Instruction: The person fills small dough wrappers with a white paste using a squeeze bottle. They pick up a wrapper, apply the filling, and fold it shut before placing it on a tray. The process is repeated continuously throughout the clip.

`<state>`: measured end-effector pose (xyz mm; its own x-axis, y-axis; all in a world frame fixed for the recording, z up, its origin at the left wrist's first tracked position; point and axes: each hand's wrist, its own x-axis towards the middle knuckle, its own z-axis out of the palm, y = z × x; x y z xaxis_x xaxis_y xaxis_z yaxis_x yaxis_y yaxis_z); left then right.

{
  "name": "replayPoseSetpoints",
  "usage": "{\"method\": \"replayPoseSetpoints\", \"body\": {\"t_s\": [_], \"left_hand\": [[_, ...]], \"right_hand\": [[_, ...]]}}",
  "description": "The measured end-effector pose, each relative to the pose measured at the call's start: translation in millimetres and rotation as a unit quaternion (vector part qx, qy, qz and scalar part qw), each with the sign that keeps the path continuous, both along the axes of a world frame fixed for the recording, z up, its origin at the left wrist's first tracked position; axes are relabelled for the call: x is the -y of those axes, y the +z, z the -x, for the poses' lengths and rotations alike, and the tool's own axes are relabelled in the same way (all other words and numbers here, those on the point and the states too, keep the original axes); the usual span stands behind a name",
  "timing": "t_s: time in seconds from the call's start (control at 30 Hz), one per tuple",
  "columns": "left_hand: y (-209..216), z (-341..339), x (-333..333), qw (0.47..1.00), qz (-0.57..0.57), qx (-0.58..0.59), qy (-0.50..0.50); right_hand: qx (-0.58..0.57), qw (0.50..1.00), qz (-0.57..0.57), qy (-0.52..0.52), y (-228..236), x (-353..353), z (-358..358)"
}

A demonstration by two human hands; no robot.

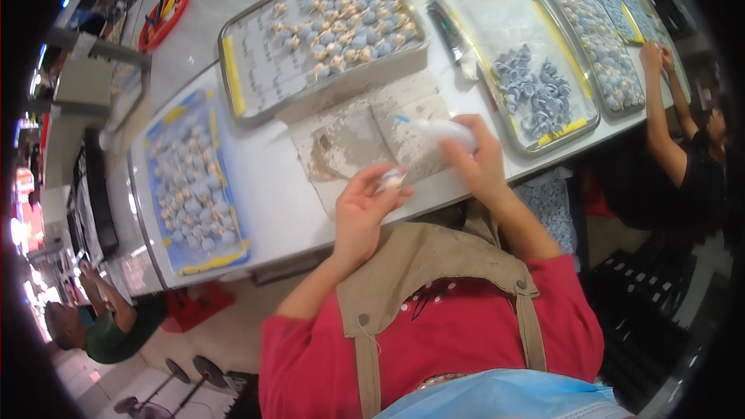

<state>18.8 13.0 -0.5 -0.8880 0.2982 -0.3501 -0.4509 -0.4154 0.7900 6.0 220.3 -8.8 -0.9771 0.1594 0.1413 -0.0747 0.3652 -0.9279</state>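
White worktable (pixel 275 178), trays (pixel 230 77) around. Left hand (pixel 365 203): fingertips pinched on small piece (pixel 393 179), near side. Right hand (pixel 479 157): wrapped round white bottle (pixel 454 134). Step: apparently gluing; next calls for nozzle (pixel 402 119) meeting piece.

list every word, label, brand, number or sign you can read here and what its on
None can be read.
White bottle in the right hand: blurred, no lettering distinguishable.
White lining of the large metal tray: small dark marks, too small to tell if they are writing.
Pink lit area at far left: too blurred.
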Motion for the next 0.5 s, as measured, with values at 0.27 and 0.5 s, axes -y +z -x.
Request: {"method": "replayPoseSetpoints", "body": {"t_s": [0.27,0.5], "left_hand": [[0,-4,3,0.998,0.051,-0.046,-0.003],[1,-6,5,0.998,0.038,-0.038,-0.017]], "right_hand": [[-0.113,0.993,-0.013,0.012,41,1,-37],[-0.182,0.975,-0.118,0.047,48,8,-35]]}}
